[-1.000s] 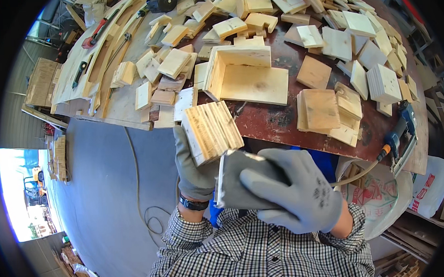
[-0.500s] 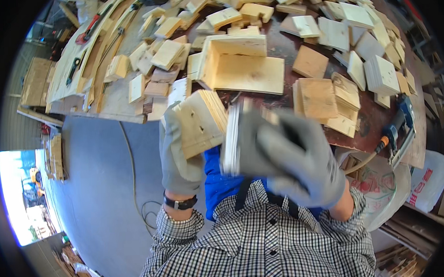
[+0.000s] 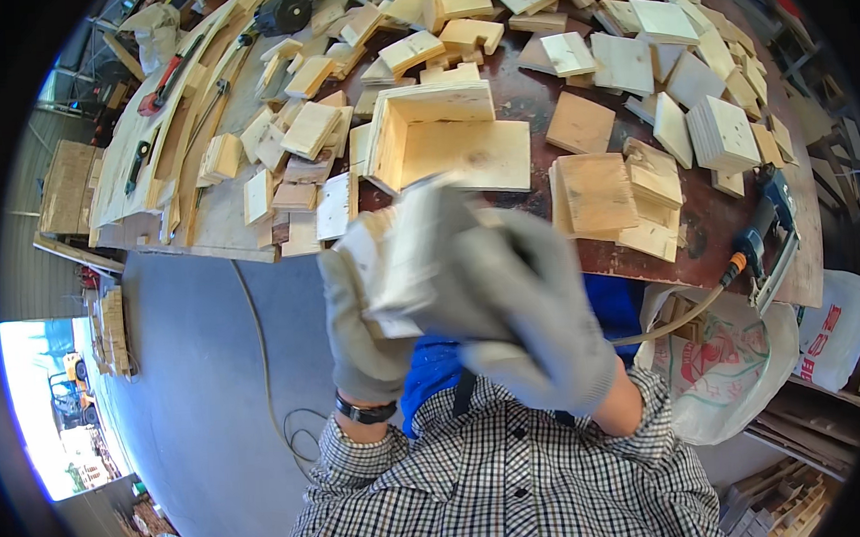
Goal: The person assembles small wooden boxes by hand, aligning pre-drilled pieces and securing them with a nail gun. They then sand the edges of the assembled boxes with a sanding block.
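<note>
My left hand (image 3: 364, 340), in a grey work glove, is closed around a pale wooden block (image 3: 360, 248) in front of my body. My right hand (image 3: 537, 312), gloved in grey as well, grips a grey block (image 3: 436, 228) with a pale, layered-looking edge. The grey block lies over the wooden block's face and covers much of it; motion smears both. Just beyond my hands, an open wooden box form (image 3: 468, 156) of joined boards rests on the dark red tabletop.
Several wood offcuts (image 3: 309, 130) crowd the table. A stack of square boards (image 3: 595, 199) stands right of the box form. A blue-black nail gun (image 3: 764, 230) with a hose (image 3: 677, 323) lies at the right edge. A plastic bag (image 3: 732, 370) hangs below; a cable (image 3: 256, 353) crosses the floor.
My right hand has swung left with the grey block, from beside the wooden block to over its face. My left hand still holds the wooden block, slightly lower and turned.
</note>
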`<state>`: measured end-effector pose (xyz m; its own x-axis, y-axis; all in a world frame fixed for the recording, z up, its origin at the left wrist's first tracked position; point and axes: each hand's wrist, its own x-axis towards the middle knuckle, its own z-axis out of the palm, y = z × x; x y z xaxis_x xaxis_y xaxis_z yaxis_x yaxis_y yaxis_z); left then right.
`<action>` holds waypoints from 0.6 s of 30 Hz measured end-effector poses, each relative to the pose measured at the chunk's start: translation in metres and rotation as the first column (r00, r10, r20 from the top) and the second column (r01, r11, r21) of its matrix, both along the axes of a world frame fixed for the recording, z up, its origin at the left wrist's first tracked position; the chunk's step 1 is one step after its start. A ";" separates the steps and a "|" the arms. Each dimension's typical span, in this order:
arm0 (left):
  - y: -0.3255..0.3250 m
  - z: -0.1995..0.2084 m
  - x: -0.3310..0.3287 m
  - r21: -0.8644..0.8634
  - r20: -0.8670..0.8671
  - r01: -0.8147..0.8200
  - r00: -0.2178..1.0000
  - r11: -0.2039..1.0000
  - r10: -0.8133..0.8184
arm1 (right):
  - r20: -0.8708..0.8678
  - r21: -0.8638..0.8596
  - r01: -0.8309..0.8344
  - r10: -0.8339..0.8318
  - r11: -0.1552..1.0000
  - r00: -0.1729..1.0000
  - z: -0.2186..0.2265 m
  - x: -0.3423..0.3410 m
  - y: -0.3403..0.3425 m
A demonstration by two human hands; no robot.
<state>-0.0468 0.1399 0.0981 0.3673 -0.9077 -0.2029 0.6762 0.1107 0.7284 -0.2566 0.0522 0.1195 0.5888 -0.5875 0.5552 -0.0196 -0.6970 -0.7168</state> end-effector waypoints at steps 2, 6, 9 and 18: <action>0.009 -0.020 -0.006 -0.051 0.077 0.017 0.997 0.999 -0.013 | -0.080 -0.151 0.057 -0.069 0.987 0.994 -0.003 0.013 -0.010; 0.009 -0.030 -0.005 -0.176 -0.272 0.249 0.917 0.952 -0.290 | -0.082 -0.013 0.103 -0.103 0.995 0.991 -0.012 0.021 -0.040; -0.001 -0.006 -0.001 0.123 -0.297 0.096 0.953 0.988 -0.055 | -0.106 -0.139 -0.016 0.002 0.990 0.994 -0.018 0.002 -0.009; 0.000 -0.002 0.006 -0.079 -0.046 0.116 0.992 0.990 -0.120 | -0.018 -0.025 0.017 -0.018 1.000 1.000 -0.018 0.001 0.001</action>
<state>-0.0407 0.1400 0.0957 0.2478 -0.9575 -0.1474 0.7235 0.0817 0.6854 -0.2553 0.0535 0.1019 0.5887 -0.5840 0.5589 -0.0447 -0.7138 -0.6989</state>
